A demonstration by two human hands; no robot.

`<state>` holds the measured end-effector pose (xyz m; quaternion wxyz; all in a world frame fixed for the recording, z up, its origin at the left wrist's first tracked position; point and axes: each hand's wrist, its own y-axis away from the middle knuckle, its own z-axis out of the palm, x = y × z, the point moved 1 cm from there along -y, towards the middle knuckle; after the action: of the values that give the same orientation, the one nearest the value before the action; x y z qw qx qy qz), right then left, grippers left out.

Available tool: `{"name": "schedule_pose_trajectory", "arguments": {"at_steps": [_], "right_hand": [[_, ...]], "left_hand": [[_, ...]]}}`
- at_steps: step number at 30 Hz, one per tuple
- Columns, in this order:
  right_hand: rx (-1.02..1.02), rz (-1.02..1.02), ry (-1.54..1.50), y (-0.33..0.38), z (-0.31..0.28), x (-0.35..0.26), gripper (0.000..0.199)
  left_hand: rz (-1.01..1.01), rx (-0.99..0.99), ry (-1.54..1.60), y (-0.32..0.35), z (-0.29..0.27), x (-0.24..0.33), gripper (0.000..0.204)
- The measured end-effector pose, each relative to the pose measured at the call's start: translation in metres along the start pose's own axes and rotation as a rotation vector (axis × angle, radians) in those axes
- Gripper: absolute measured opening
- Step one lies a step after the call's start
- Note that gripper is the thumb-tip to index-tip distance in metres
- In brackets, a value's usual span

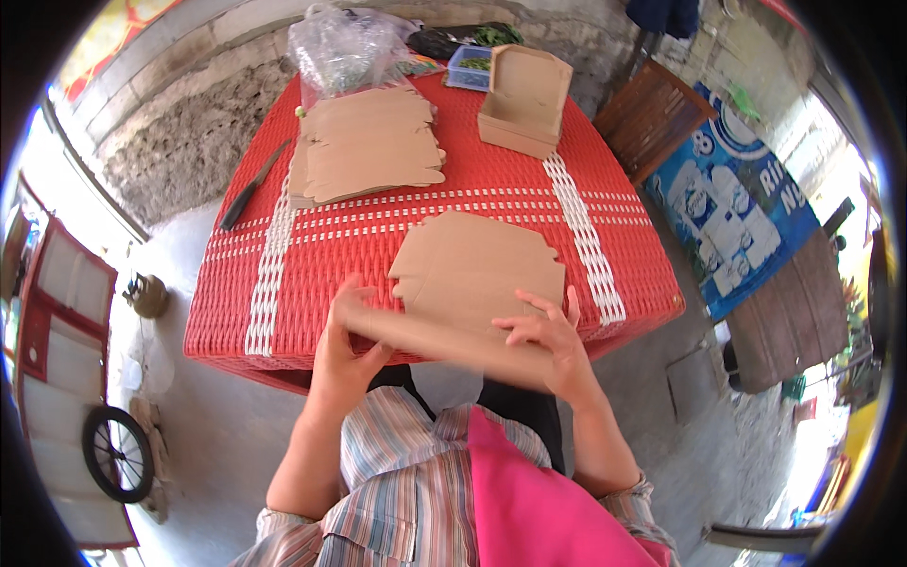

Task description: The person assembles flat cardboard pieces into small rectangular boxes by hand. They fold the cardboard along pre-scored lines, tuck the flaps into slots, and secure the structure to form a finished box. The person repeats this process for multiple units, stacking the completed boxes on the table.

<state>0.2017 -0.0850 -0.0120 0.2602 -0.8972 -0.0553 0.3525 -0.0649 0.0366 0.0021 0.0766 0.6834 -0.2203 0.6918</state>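
Observation:
A flat, die-cut cardboard box blank (pixel 482 274) lies on the red woven table in front of me, its near panel bent up along a crease and blurred by motion. My left hand (pixel 345 340) holds the left end of that panel between thumb and fingers. At the panel's right end, my right hand (pixel 553 345) grips it, with fingers spread over the cardboard's inner face; its thumb is hidden. Behind the blank, to the left, sits a stack of flat box blanks (pixel 368 142). A folded cardboard box (pixel 520 132) stands at the back right with its lid up.
A knife with a black handle (pixel 242 204) lies at the left of the red table (pixel 312 283). Toward the back are a clear plastic bag (pixel 345 47) and a blue container (pixel 468 74) with green contents. A wooden chair (pixel 661 118) stands beyond the table's right edge.

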Motion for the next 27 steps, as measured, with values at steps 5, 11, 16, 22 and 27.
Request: {"name": "schedule_pose_trajectory", "arguments": {"at_steps": [5,11,16,22,27], "right_hand": [[-0.095,-0.140,0.258,0.002,-0.005,-0.006,0.009],[-0.164,-0.128,0.302,0.005,-0.015,-0.004,0.026],[-0.184,-0.159,0.270,0.001,-0.018,-0.001,0.032],[-0.176,-0.089,0.167,-0.010,-0.021,0.000,0.032],[0.003,0.311,-0.128,-0.015,-0.016,0.005,0.023]], "left_hand": [[0.383,-0.263,-0.579,-0.002,-0.009,0.016,0.041],[0.524,-0.683,-0.610,-0.002,-0.021,0.023,0.057],[0.522,-0.627,-0.833,-0.018,-0.018,0.021,0.068],[0.513,-0.594,-0.715,-0.029,-0.010,0.010,0.059],[0.410,-0.379,-0.542,-0.031,0.002,0.003,0.048]]}}
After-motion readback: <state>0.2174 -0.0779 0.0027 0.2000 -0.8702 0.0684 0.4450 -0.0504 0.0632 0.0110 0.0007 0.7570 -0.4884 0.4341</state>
